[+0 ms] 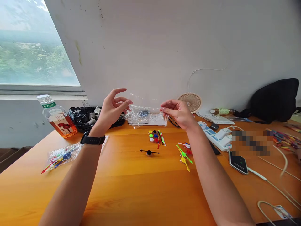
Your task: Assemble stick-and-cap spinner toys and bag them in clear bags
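Note:
Above the far part of the table, my right hand [176,112] pinches the edge of a clear plastic bag [136,116]. Something dark blue shows at the bag's middle; I cannot tell whether it is inside or behind. My left hand [114,108], with a black watch on the wrist, has its fingers spread beside the bag's left side. Below the hands lie several coloured round pieces [151,136] and a bundle of thin arrow pointers [161,138]. Nearer stands a black spinner [149,153]. Beside my right forearm are green and yellow spinners [183,155], partly overlapping.
A filled clear bag [64,157] lies left, near a tilted-looking tea bottle [57,117] and a black plastic bag [80,117]. At right are a power strip [213,136], a white-edged device [238,162], cables and a black backpack [275,100]. A round fan [194,102] stands by the wall.

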Tool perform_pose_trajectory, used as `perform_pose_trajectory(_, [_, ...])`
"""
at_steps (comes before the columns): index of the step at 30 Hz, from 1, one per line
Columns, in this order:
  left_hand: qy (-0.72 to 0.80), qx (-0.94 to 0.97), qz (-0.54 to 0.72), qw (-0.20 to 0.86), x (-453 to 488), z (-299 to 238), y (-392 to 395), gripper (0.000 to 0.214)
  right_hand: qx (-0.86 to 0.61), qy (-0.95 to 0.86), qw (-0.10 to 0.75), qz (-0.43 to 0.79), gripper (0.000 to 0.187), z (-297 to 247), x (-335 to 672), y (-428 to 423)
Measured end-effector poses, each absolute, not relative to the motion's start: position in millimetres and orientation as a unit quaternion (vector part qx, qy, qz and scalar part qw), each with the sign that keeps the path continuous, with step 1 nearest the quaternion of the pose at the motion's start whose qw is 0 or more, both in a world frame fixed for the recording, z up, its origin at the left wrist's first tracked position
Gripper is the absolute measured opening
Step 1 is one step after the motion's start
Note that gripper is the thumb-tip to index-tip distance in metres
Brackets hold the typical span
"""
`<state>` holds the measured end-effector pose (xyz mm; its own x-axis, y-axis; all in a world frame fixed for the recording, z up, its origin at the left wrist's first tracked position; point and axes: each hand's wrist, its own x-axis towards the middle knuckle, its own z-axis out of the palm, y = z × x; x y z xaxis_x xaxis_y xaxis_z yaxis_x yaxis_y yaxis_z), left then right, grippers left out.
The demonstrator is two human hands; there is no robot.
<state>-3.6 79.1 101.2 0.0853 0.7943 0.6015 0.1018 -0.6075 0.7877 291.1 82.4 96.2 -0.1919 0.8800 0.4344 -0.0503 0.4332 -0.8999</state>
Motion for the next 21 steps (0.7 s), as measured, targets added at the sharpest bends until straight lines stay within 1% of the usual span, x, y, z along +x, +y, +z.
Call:
perform_pose_trajectory(2, [0.346,0.678,0.571,0.309,4,101,77,0.036,-0.318,-0.649,0.556,0.410,0.042,100,286,77])
perform_pose_trajectory(3, [0.351,0.679,0.564,0.312,10,100,76,0.033,-0.317,-0.653,0.556,0.404,0.042,101,283,74])
perform_pose_trajectory(8, [0.345,0.672,0.592,0.281,30,97,73,0.039,-0.330,-0.693,0.516,0.380,0.040,104,275,69])
perform_pose_trajectory(13, [0.352,0.626,0.668,0.193,31,104,66,0.037,-0.296,-0.702,0.534,0.367,0.037,112,281,66])
perform_pose_trajectory(18, [0.363,0.633,0.661,0.175,26,107,64,0.045,-0.282,-0.697,0.537,0.382,0.027,119,284,59])
perform_pose_trajectory(20, [0.372,0.638,0.654,0.166,23,104,68,0.041,-0.284,-0.694,0.537,0.387,0.025,119,284,58])
perform_pose_trajectory(21, [0.380,0.640,0.651,0.147,22,102,71,0.035,-0.288,-0.695,0.532,0.387,0.027,118,284,58])
